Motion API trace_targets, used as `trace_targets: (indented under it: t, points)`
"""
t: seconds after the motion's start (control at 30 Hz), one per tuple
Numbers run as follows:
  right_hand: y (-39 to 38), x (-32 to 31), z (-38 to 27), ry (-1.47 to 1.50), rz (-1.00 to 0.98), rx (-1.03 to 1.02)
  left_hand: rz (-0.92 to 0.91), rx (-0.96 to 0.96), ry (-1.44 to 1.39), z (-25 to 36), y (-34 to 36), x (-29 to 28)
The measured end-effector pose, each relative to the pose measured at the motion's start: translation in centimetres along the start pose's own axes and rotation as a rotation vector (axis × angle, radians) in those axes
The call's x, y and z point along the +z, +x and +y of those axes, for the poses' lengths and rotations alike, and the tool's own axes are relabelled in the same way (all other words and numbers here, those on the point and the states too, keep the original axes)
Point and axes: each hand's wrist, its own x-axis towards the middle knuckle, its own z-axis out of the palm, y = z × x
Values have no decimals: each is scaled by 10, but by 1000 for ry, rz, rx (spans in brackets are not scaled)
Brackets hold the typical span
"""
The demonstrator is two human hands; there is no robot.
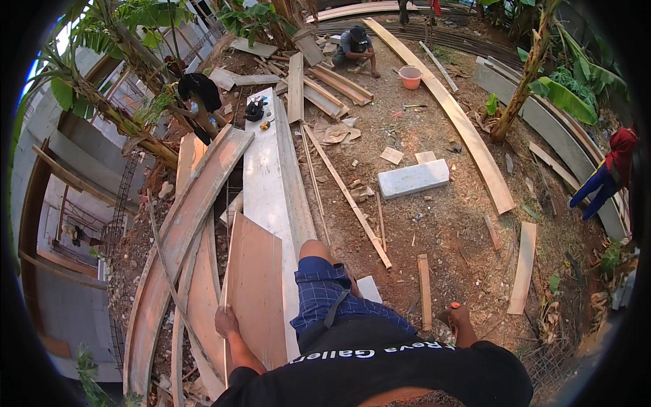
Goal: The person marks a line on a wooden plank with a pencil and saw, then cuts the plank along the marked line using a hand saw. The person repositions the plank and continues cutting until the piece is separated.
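My left hand grips the left edge of a plywood board, whose top end is cut at a slant. The board lies on a long whitish plank, and my bent leg is over that plank beside it. Off to my right, low at my side, my right hand is closed on an orange-handled tool; the rest of the tool is too hidden to make out.
Long stained boards lie at left. A crouching person, red bucket, hammer and pale block are ahead. A long timber crosses the right. Other people stand at left and right, among banana trees.
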Motion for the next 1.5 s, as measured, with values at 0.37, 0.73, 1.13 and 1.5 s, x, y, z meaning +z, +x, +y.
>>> trace_targets:
  t: [0.37, 0.73, 1.13, 1.5]
  points:
    - [2, 30, -173, -162, 208, -303, -7, 5, -115, 70, 103, 159]
    - [53, 50, -447, -439, 191, -227, -169, -214, -49, 129, 116, 139]
    - [106, 174, -748, -631, -23, -915, 153, -81, 75, 127, 84, 158]
    - [87, 305, -831, -953, -170, -1150, 253, -80, 92, 169, 62, 152]
